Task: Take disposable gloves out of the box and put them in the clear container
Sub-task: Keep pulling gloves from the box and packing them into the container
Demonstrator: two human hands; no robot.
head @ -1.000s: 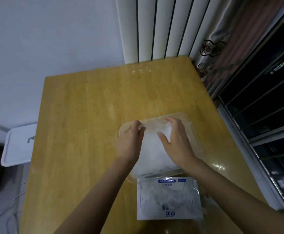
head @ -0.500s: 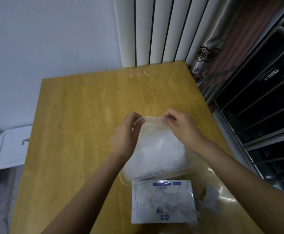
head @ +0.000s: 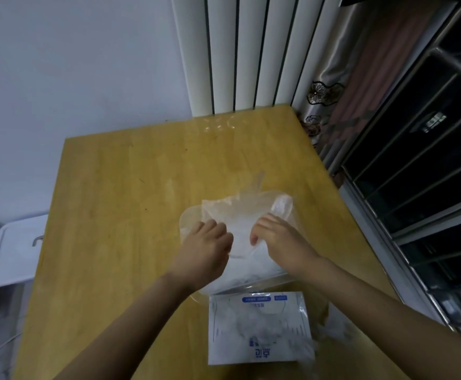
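A clear plastic container [head: 189,215] sits mid-table, heaped with thin translucent disposable gloves [head: 247,259]. My left hand [head: 206,248] is curled over the pile's left side and grips glove film. My right hand [head: 280,237] pinches a loose glove [head: 251,198] whose sheet fans up and away over the container's far rim. The white glove box [head: 259,329] with blue print lies flat just in front of the container, with gloves showing through its top opening.
The wooden table [head: 119,215] ends at a white wall and radiator panels behind. A curtain and dark window bars stand to the right. A white bin lid [head: 12,250] sits below the table's left edge. Loose glove film [head: 331,325] lies right of the box.
Both hands have drawn nearer to me across the pile. The glove that was stretched between them at the far rim now spreads upward past the container.
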